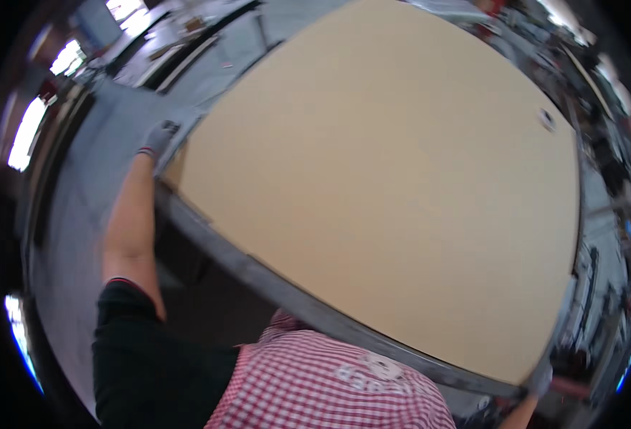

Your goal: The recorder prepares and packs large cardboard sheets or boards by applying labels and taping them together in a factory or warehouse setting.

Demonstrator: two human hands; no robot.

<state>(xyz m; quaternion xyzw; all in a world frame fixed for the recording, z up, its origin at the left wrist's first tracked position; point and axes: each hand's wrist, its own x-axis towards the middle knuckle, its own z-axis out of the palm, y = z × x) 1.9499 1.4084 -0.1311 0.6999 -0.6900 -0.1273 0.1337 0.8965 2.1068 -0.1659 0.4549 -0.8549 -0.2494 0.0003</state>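
Board (380, 186) lies between left fingers (171, 127) and right fingers (543, 378), contact unclear.

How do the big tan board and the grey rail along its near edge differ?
Colour: the tan board is pale and warm, while the grey rail is much darker.
Shape: the board is a broad, flat sheet; the rail is a long, narrow strip.
Surface: the board looks plain and even, but the rail looks patchy, with lighter smudges.
Shared: along the near side, board and rail both slant from upper left to lower right.
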